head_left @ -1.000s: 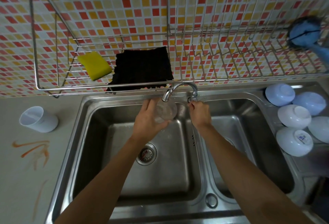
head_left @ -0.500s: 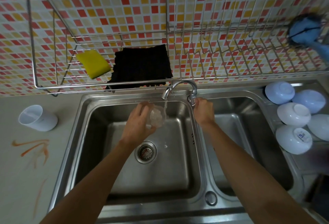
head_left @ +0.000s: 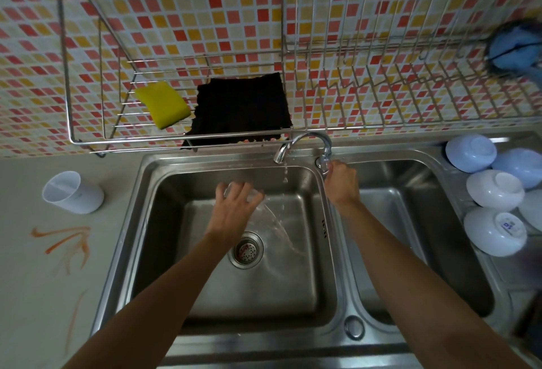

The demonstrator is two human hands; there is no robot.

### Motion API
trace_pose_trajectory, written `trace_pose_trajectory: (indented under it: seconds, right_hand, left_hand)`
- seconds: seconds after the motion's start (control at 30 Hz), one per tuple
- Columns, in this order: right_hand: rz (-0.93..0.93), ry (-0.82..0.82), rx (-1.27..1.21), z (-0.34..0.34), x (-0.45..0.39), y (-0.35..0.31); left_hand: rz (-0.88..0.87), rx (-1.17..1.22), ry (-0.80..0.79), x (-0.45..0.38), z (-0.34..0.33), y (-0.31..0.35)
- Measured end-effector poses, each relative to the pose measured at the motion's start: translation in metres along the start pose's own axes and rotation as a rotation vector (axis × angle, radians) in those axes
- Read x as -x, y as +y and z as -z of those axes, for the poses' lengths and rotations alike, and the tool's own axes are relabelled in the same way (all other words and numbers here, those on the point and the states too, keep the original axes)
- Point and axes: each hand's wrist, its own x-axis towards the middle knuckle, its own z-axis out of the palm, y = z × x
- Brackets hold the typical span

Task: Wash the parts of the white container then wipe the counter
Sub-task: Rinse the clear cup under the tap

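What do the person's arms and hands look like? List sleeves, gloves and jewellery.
Both forearms are bare up to the bottom edge of the picture: no sleeve shows. The left hand and the right hand wear no gloves. No watch, bracelet or ring is visible on either wrist or on the fingers that show.

Wire rack [head_left: 176,139] on mosaic-tiled wall [head_left: 205,2] above my sink. Yellow sponge [head_left: 162,103] lying on rack shelf, black cloth [head_left: 242,107] just beside it at right, cloth's front edge hanging over rail. Plate slots of rack [head_left: 410,95] further right. Blue item [head_left: 516,49] at far right end, blurred, cannot tell what. Five white bowls [head_left: 494,191] upside down on drainboard [head_left: 513,266], packed close, some touching.
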Motion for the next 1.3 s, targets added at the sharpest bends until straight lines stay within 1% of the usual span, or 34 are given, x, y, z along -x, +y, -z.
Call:
trace_pose_trajectory:
  seconds: [0.13,0.37,0.43,0.5,0.53,0.57,0.6,0.67,0.7,0.77,0.87,0.93,1.07,1.17,1.3]
  right_hand:
    - [0.013,-0.003,0.022,0.0,0.0,-0.001]
    - [0.042,0.017,0.023,-0.002,-0.002,0.002]
    - [0.048,0.023,0.013,-0.004,-0.002,0.002]
    - [0.048,0.03,0.009,-0.004,-0.001,0.002]
    - [0.047,0.031,0.001,-0.004,-0.002,0.003]
    - [0.046,0.031,-0.009,-0.005,-0.002,0.004]
    - [0.046,0.032,-0.013,-0.005,-0.003,0.005]
    - [0.048,0.033,-0.012,-0.006,-0.003,0.006]
    - [0.05,0.034,-0.017,-0.008,-0.003,0.007]
    - [0.051,0.046,-0.033,-0.009,-0.003,0.006]
    - [0.048,0.072,-0.058,-0.01,-0.002,0.007]
    - [0.048,0.079,-0.059,-0.011,-0.002,0.007]
    - [0.055,0.093,-0.057,-0.012,-0.002,0.008]
    - [0.045,0.086,-0.06,-0.015,-0.003,0.009]
    - [0.02,0.075,-0.07,-0.015,-0.004,0.01]
  left_hand:
    - [-0.068,-0.085,-0.011,0.0,0.0,-0.007]
    - [-0.237,-0.206,0.073,0.007,0.0,-0.009]
    - [-0.295,-0.234,0.07,0.011,-0.011,-0.007]
    - [-0.335,-0.259,0.02,0.015,-0.022,-0.006]
    - [-0.314,-0.25,-0.015,0.016,-0.026,-0.006]
    - [-0.249,-0.214,-0.029,0.017,-0.028,-0.007]
    - [-0.152,-0.139,-0.016,0.016,-0.026,-0.009]
    - [0.042,0.064,0.059,0.012,-0.023,-0.015]
    - [0.099,0.151,0.093,0.011,-0.022,-0.018]
    - [0.124,0.304,0.109,0.01,-0.024,-0.024]
    - [0.162,0.561,0.048,0.014,-0.032,-0.023]
    - [0.172,0.674,0.065,0.019,-0.034,-0.018]
    - [0.192,0.792,0.168,0.024,-0.035,-0.006]
    - [0.25,0.801,0.111,0.025,-0.039,0.0]
    - [0.242,0.782,0.128,0.026,-0.04,0.005]
